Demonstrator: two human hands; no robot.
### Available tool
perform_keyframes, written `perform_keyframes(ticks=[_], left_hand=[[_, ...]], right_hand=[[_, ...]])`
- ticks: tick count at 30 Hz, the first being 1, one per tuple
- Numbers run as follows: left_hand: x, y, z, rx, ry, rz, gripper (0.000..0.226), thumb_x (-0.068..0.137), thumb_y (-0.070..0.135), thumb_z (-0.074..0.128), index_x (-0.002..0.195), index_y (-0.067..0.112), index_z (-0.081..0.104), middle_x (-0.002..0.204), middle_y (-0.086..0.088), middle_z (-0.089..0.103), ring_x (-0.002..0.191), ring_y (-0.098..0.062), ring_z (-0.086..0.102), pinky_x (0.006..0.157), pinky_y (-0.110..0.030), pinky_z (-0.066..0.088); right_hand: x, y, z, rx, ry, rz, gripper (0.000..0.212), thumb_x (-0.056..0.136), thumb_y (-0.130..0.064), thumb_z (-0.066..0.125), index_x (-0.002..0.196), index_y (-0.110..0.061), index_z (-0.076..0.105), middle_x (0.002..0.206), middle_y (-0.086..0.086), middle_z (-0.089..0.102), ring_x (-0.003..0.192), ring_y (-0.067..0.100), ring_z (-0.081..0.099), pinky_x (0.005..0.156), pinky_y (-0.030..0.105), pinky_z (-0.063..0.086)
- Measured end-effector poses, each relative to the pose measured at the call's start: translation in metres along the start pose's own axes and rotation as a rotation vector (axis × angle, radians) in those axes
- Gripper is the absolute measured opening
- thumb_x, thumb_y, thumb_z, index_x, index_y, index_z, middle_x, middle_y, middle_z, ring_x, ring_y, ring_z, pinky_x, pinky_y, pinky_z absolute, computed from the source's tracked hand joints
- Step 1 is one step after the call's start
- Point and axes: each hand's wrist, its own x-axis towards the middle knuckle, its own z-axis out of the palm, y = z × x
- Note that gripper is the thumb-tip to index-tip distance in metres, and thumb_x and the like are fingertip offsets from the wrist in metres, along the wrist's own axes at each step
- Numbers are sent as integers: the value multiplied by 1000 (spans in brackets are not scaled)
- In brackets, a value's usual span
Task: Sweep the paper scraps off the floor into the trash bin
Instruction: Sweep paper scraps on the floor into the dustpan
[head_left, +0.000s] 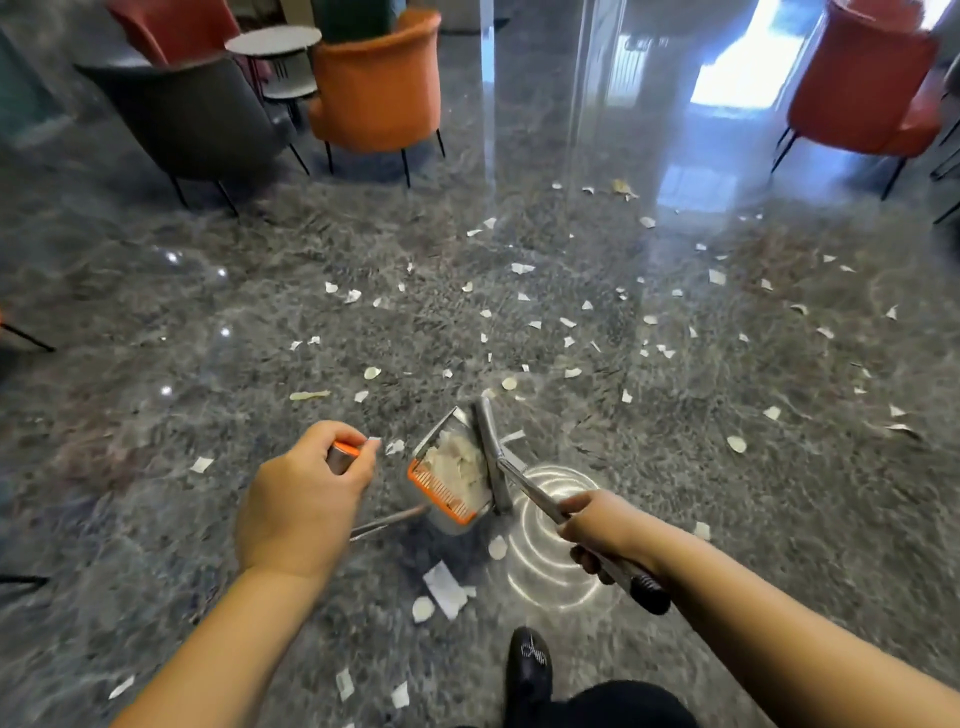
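Several white paper scraps (522, 268) lie scattered over the grey marble floor (208, 322). My left hand (304, 493) grips the orange-tipped top of the dustpan handle (343, 454). The dustpan (452, 473) stands on the floor in front of me, grey with an orange comb edge, and holds a heap of scraps. My right hand (605, 525) grips the metal broom handle (535, 493); the grey broom head (491, 447) sits against the dustpan's right side. No trash bin is in view.
A dark grey armchair (192, 114), an orange armchair (379, 88) and a small round table (275, 41) stand at the far left. A red armchair (862, 88) stands at the far right. My black shoe (527, 665) is near the bottom edge, with larger scraps (444, 590) beside it.
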Motion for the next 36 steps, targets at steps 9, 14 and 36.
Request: perform_keyframes(ticks=[9, 14, 36], left_hand=[[183, 39, 53, -39, 58, -22, 13, 83, 44, 69, 76, 36, 61, 63, 19, 61, 58, -6, 55, 48, -23, 39], [323, 38, 101, -59, 49, 29, 14, 81, 43, 70, 76, 38, 59, 63, 17, 62, 58, -14, 57, 49, -25, 40], [825, 138, 322, -9, -49, 94, 15, 82, 45, 69, 78, 33, 61, 63, 16, 63, 59, -18, 59, 50, -29, 45]], right_hand=[[129, -149, -94, -13, 31, -18, 31, 87, -2, 45, 116, -2, 56, 46, 2, 52, 36, 15, 47, 39, 20, 37], [231, -232, -130, 30, 41, -1, 31, 90, -3, 45, 119, -5, 54, 57, 9, 50, 39, 17, 45, 41, 23, 38], [589, -529, -381, 136, 77, 49, 35, 92, -3, 46, 122, -22, 46, 57, 8, 50, 35, 14, 45, 37, 19, 36]])
